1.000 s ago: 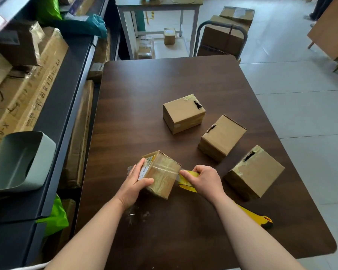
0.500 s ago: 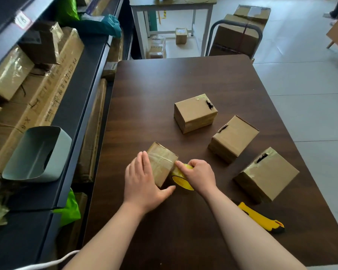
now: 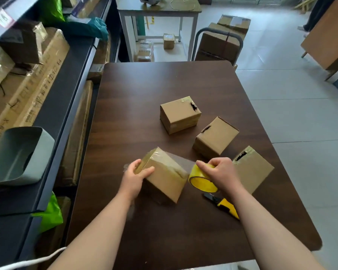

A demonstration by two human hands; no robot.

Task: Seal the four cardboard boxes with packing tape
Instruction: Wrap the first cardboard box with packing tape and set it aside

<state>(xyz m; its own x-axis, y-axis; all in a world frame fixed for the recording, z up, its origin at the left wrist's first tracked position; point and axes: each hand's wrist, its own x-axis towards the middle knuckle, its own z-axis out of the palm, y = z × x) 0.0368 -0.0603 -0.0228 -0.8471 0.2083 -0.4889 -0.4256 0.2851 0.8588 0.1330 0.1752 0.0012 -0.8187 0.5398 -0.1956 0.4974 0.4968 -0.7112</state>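
Several small cardboard boxes lie on a dark wooden table point(image 3: 164, 84). My left hand point(image 3: 135, 176) grips the left end of the nearest box point(image 3: 164, 174), which sits tilted on one edge. My right hand point(image 3: 220, 172) holds a yellow roll of clear tape point(image 3: 201, 182) just right of that box. A clear strip of tape stretches from the roll up over the box's top. Three other boxes lie beyond: one at mid-table point(image 3: 180, 116), one to its right point(image 3: 216, 141), and one point(image 3: 252, 168) partly behind my right hand.
A yellow and black utility knife point(image 3: 224, 206) lies on the table under my right forearm. Shelving with long cartons point(image 3: 27, 80) and a grey bin point(image 3: 18, 154) runs along the left. Beyond the table's far edge stand a cart with boxes point(image 3: 220, 41) and a metal table point(image 3: 158, 8).
The near box has been turned so a plain side faces me. My right hand pulled the tape roll to the right, away from the box, drawing out a strip. My left hand shifted to the box's left end.
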